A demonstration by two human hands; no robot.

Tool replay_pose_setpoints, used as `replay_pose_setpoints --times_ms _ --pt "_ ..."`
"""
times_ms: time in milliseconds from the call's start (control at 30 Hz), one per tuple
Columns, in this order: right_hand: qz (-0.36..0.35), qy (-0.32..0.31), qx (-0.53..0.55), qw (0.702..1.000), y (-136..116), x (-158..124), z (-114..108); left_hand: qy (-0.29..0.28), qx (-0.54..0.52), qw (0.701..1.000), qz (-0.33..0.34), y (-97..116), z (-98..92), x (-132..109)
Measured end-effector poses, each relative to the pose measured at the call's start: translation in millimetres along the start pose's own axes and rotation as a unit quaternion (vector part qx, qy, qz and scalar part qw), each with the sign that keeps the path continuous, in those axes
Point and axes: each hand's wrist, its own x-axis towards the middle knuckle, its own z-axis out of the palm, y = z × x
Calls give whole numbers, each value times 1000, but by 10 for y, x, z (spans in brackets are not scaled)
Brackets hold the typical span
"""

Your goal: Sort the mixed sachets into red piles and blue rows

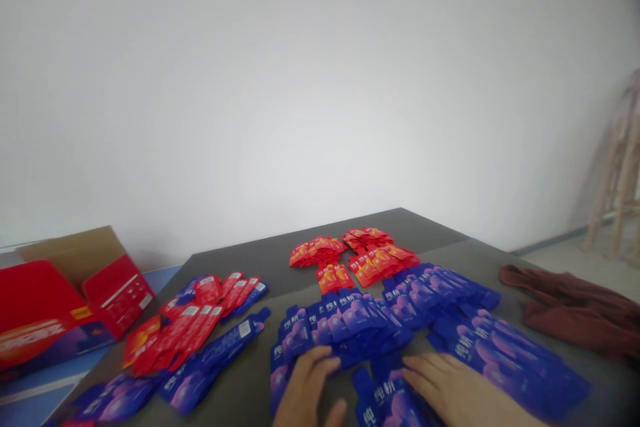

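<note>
My left hand (pixel 307 390) rests at the near edge of a fanned group of blue-purple pouches (pixel 345 320), its thumb apart from the fingers. Stretched out, the fingers of my right hand (pixel 447 380) touch several blue pouches (pixel 393 390) lying between my two hands. To the right of that hand is another overlapping row of blue pouches (pixel 505 353). A further blue row (pixel 435 290) lies beyond it. Neither hand grips a pouch that I can see.
Red-orange pouches (pixel 380 260) sit in groups at the back of the dark table (pixel 240 260). Mixed red and blue pouches (pixel 195 330) are scattered at left. Beside them stands an open red carton (pixel 45 313). A brown cloth (pixel 575 307) lies at right, near a wooden stand (pixel 620 167).
</note>
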Motion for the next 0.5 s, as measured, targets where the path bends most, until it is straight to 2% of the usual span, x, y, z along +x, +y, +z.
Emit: replay_pose_setpoints --times_ms 67,100,167,333,400,500 --pt "-7 -13 2 1000 -19 104 -95 8 11 996 -83 -213 -346 85" --pt "-12 -22 4 1000 -41 164 -135 8 14 994 -110 -300 -459 114" --pt "-15 -43 4 999 -119 322 -209 -4 10 989 -145 -422 -558 142" --pt "10 -104 24 994 -465 1044 -332 -24 -28 988 -150 -508 -426 155" --pt "-14 -112 46 993 -567 1388 -260 -31 -43 988 -145 -511 -398 158" --pt "-49 -108 78 990 -583 1794 19 -56 -85 986 -135 -546 -430 127"
